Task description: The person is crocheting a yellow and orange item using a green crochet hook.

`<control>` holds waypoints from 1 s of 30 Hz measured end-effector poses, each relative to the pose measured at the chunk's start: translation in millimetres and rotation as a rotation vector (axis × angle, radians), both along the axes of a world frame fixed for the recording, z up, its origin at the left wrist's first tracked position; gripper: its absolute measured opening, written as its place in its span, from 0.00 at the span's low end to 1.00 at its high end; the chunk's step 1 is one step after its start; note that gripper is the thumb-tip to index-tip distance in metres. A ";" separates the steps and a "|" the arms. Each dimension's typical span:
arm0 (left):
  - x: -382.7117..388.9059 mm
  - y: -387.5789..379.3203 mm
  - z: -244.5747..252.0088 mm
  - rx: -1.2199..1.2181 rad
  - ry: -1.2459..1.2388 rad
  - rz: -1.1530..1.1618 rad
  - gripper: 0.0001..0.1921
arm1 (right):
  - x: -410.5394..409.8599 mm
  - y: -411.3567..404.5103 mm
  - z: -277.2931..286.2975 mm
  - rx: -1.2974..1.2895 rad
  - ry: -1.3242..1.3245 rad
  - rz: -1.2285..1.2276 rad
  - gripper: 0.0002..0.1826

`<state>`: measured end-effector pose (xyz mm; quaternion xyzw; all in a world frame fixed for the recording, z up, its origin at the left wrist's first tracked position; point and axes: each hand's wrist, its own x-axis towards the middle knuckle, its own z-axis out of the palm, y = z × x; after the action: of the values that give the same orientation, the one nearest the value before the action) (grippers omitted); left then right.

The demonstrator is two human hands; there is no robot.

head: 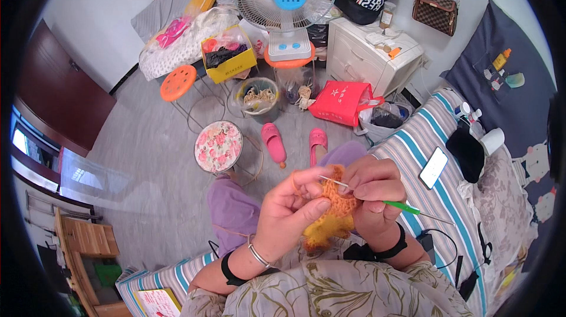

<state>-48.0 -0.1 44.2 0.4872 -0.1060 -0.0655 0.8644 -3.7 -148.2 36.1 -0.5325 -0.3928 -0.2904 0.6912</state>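
Note:
My left hand (294, 211) pinches the edge of an orange and yellow crocheted piece (340, 202), with orange yarn looped over its raised index finger. In my right hand (378, 189) is a crochet hook with a green grip (401, 207); its thin metal tip lies across the top of the orange stitches, near my left index finger. The hook's other metal end sticks out to the right. Fuzzy yellow and brownish parts hang below the orange stitches, above my lap. My fingers hide part of the work.
I sit on a bed with a striped sheet (409, 158); a phone (433, 168) lies at my right. Before me stand a floral-topped stool (218, 146), a bucket with yarn (265, 113), a fan (289, 45) on an orange stool and a red bag (338, 102). Pink slippers (274, 142) are on the floor.

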 end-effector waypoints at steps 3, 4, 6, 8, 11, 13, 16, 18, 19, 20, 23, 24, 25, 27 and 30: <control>-2.4 -1.8 4.2 0.001 0.042 -0.017 0.16 | -1.4 -0.2 1.7 0.036 0.004 0.017 0.10; -3.7 -2.4 5.2 -0.006 0.063 -0.028 0.12 | -1.9 -0.4 2.5 0.037 0.000 0.015 0.10; -4.7 -1.7 5.3 0.010 0.057 -0.035 0.12 | -2.5 0.1 3.7 0.077 -0.004 0.033 0.11; -5.5 -1.3 4.4 0.026 0.052 -0.040 0.11 | -4.3 1.0 3.7 0.082 0.038 0.039 0.12; -6.5 -2.8 4.3 -0.043 0.036 -0.007 0.10 | -5.6 1.0 5.7 0.090 0.110 0.089 0.13; -6.6 -3.6 4.5 -0.071 -0.038 0.025 0.08 | -7.1 2.1 7.1 0.096 0.138 0.138 0.13; -7.6 -2.1 0.8 -0.050 -0.040 0.093 0.06 | -9.7 3.0 9.9 0.165 0.211 0.205 0.14; -8.0 -3.6 -0.9 -0.038 -0.049 0.138 0.06 | -10.2 1.6 10.9 0.196 0.264 0.244 0.14; -8.0 -3.9 -1.8 -0.028 -0.056 0.180 0.06 | -10.4 1.7 10.3 0.197 0.264 0.246 0.14; -8.3 -3.4 -3.1 -0.026 -0.056 0.181 0.06 | -10.7 1.9 9.6 0.208 0.273 0.256 0.14; -9.2 -3.5 -4.6 -0.016 -0.064 0.196 0.05 | -10.9 2.3 10.3 0.230 0.283 0.272 0.15; -8.9 -4.0 -4.0 -0.009 -0.083 0.200 0.05 | -10.4 2.4 10.8 0.240 0.284 0.279 0.14; -8.7 -4.2 -3.6 -0.002 -0.102 0.205 0.05 | -10.1 2.3 11.1 0.241 0.285 0.279 0.14; -8.7 -3.6 -3.3 0.000 -0.097 0.197 0.05 | -9.7 1.3 11.8 0.243 0.289 0.306 0.14; -8.0 -4.8 1.4 0.004 -0.087 0.181 0.05 | -9.3 -0.5 12.4 0.242 0.285 0.339 0.14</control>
<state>-55.9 -4.9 45.7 0.4989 -0.0988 0.0340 0.8603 -13.0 -148.6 48.4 -0.4080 -0.3374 -0.1375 0.8371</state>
